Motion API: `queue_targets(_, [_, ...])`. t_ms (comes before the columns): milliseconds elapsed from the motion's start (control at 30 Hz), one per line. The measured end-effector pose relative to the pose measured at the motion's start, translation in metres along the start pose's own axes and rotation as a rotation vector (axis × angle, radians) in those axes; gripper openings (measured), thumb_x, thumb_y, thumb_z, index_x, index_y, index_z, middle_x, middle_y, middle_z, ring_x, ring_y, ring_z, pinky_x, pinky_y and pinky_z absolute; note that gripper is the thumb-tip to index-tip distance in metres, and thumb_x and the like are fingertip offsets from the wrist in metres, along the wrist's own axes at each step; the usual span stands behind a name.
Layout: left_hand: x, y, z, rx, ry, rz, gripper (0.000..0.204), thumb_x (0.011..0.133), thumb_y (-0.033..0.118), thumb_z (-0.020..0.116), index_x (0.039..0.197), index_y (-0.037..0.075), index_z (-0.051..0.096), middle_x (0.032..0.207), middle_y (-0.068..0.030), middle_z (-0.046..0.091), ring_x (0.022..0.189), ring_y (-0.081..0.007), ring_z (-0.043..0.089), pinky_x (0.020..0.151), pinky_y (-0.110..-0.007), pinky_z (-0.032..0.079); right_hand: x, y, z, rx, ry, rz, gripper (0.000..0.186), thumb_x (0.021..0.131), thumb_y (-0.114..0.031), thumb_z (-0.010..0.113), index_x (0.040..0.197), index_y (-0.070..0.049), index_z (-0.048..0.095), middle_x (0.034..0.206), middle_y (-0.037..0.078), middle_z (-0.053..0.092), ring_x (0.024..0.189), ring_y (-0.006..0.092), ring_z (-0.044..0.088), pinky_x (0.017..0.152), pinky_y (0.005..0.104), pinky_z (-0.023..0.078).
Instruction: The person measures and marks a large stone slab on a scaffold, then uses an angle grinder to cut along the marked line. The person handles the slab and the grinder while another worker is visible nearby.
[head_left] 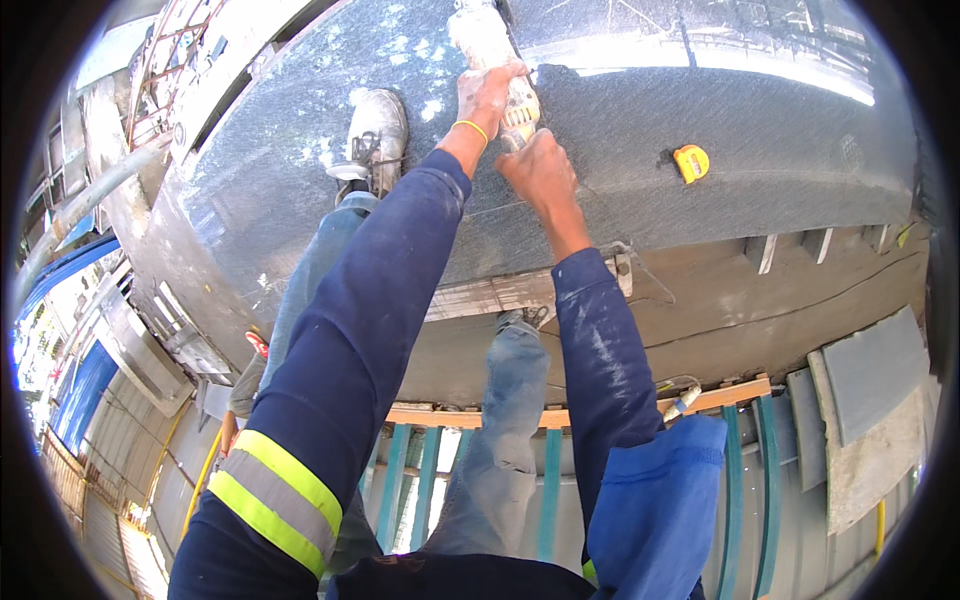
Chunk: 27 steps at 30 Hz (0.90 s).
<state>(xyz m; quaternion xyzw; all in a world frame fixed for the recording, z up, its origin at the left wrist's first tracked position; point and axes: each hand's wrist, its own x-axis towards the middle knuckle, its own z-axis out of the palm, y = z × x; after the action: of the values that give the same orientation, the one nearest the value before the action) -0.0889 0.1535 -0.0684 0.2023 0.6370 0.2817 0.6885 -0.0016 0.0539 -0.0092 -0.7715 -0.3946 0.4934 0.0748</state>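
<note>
Below you lies a dusty concrete floor (800, 290) in bright daylight, with grey slab offcuts (870, 375) stacked at your right. Teal metal bars (552, 500) run under a wooden plank (730, 395), and corrugated fencing (120, 450) stands to your left.

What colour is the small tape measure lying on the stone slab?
Yellow, with a dark centre: the tape measure shows best in the head view, on the grey speckled slab.

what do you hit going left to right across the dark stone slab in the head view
dusty shoe → left hand with a yellow wristband, on the dust-covered power tool → right hand → yellow tape measure, all over the dark stone slab
</note>
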Motion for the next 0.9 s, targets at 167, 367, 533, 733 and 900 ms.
queue_targets(167, [-0.002,-0.005,0.000,-0.035,-0.022,-0.047,0.022,0.086,0.020,0.071,0.100,0.004,0.066,0.078,-0.0072,0.064,0.061,-0.0212,0.066,0.054,-0.038,0.059,-0.008,0.001,-0.003,0.036,-0.024,0.034,0.045,0.077,-0.026,0.074,0.106,0.007,0.062,0.105,0.031,0.071,0.102,0.0457,0.070,0.088,0.0511,0.055])
queue_targets(367, [-0.008,-0.015,-0.004,0.000,0.014,0.010,0.021,0.086,0.017,0.072,0.101,0.004,0.064,0.079,-0.0074,0.064,0.061,-0.0219,0.065,0.054,-0.039,0.059,-0.018,0.006,-0.004,0.020,-0.024,0.011,0.040,0.078,-0.023,0.071,0.103,0.008,0.062,0.100,0.033,0.071,0.097,0.0469,0.071,0.085,0.0536,0.055])
queue_targets(533, [-0.014,-0.003,0.007,0.024,0.028,-0.025,0.021,0.086,0.017,0.071,0.100,0.003,0.064,0.081,-0.0087,0.064,0.061,-0.0229,0.065,0.052,-0.040,0.059,-0.013,0.009,-0.001,0.037,0.026,-0.002,0.037,0.078,-0.020,0.071,0.099,0.009,0.063,0.097,0.035,0.070,0.094,0.0493,0.070,0.083,0.0547,0.055])
queue_targets(733, [0.000,0.001,0.002,-0.017,0.006,-0.075,0.021,0.086,0.018,0.071,0.097,0.002,0.063,0.079,-0.0096,0.063,0.058,-0.0239,0.065,0.052,-0.040,0.059,0.000,0.004,0.001,0.043,-0.014,-0.002,0.047,0.074,-0.027,0.076,0.102,0.009,0.062,0.099,0.033,0.071,0.097,0.0460,0.071,0.083,0.0511,0.055])
queue_targets(900, [-0.015,-0.005,0.007,0.025,0.053,-0.032,0.022,0.085,0.018,0.071,0.099,0.001,0.064,0.079,-0.0094,0.063,0.058,-0.0240,0.064,0.052,-0.040,0.058,-0.014,0.010,-0.002,0.046,0.002,-0.006,0.043,0.076,-0.026,0.075,0.100,0.008,0.063,0.098,0.034,0.070,0.096,0.0479,0.070,0.084,0.0533,0.055])
